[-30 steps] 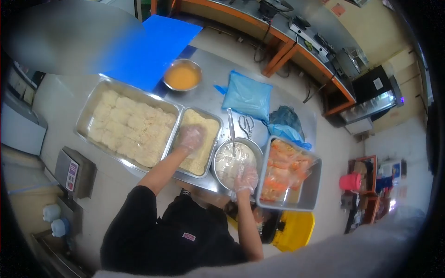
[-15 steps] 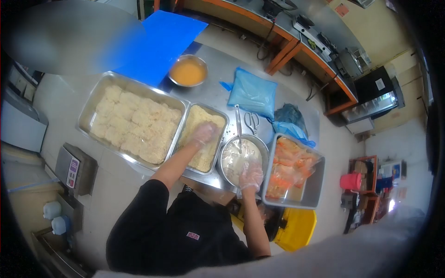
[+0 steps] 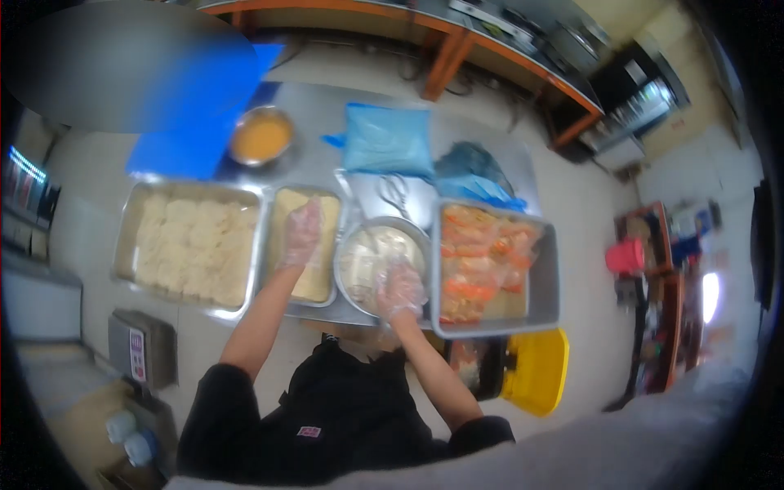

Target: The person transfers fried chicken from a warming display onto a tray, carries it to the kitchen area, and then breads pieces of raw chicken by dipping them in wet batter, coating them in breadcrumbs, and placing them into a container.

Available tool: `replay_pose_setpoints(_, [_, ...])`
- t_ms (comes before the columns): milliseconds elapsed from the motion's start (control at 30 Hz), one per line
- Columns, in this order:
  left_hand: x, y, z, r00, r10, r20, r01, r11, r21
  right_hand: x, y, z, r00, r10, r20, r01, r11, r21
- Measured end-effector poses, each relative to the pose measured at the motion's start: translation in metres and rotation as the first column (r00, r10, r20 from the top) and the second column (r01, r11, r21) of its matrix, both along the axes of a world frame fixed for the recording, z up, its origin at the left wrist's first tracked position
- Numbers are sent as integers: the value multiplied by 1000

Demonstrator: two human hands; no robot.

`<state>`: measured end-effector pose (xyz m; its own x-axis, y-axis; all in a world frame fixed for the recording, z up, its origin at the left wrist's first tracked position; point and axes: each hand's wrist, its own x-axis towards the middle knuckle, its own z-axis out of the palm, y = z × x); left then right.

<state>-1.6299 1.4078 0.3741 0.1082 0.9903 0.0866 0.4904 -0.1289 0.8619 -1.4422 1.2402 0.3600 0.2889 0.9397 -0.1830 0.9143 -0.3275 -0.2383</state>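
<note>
Both my hands wear clear plastic gloves. My left hand is over the narrow metal tray of pale yellow crumbs, fingers stretched out, slightly blurred, with nothing visible in them. My right hand reaches into the round metal bowl, over a whitish batter; its fingers are blurred and partly hidden, so what they hold cannot be made out. On the left, a larger metal tray contains rows of crumb-coated pieces. Right of the bowl, a grey tub holds orange-tinted pieces in clear plastic.
Behind the trays are a bowl of orange liquid, a blue plastic bag, scissors and a dark bag. A blue board lies at the far left. A yellow lid is below the tub; a scale stands lower left.
The view has turned and shifted, so the table appears straighter and farther left. My left hand has moved toward the far part of the crumb tray. My right hand stays at the batter bowl.
</note>
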Motion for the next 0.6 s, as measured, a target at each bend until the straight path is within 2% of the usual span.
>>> replay_pose_setpoints(33, [27, -17, 10, 997, -83, 3, 83, 996, 34, 1, -2, 5, 1000, -16, -26, 16, 1000, -9])
replay_pose_setpoints(100, [79, -58, 42, 961, -277, 4, 276, 959, 63, 5, -3, 10, 1000, -11, -24, 8, 991, -135])
replay_pose_setpoints(133, [112, -81, 28, 874, -446, 193, 438, 895, 84, 7, 0, 10, 999, 12, -29, -18, 982, -188])
replay_pose_setpoints(167, [144, -104, 15, 720, -582, 378, 592, 800, 103, 6, -2, -1, 999, -9, -38, 5, 993, -114])
replay_pose_setpoints(233, [222, -155, 55, 413, -738, 534, 869, 494, 10, 2, -11, -28, 997, -30, -69, 32, 999, 35])
replay_pose_setpoints(333, [319, -234, 87, 179, -949, 258, 874, 274, 401, 13, -3, 5, 986, 10, -168, -12, 1000, -12])
replay_pose_setpoints(367, [353, -262, 79, 44, -965, 257, 985, 85, 152, 15, -1, 3, 985, 7, -174, -3, 1000, 20])
replay_pose_setpoints(433, [371, -281, 75, -16, -988, 155, 995, -31, -94, 13, -5, -8, 982, 2, -188, 11, 998, 68])
replay_pose_setpoints(500, [362, -291, 109, 138, -982, -130, 988, 145, -46, 12, -4, -12, 989, -29, -145, 42, 996, 83])
replay_pose_setpoints(533, [354, -286, 113, 229, -972, -54, 972, 225, 66, 11, -6, -14, 991, -46, -125, 57, 994, 88])
replay_pose_setpoints(600, [318, -268, 117, 364, -925, 107, 884, 379, 274, 17, -9, -15, 991, 14, -135, 17, 975, 223])
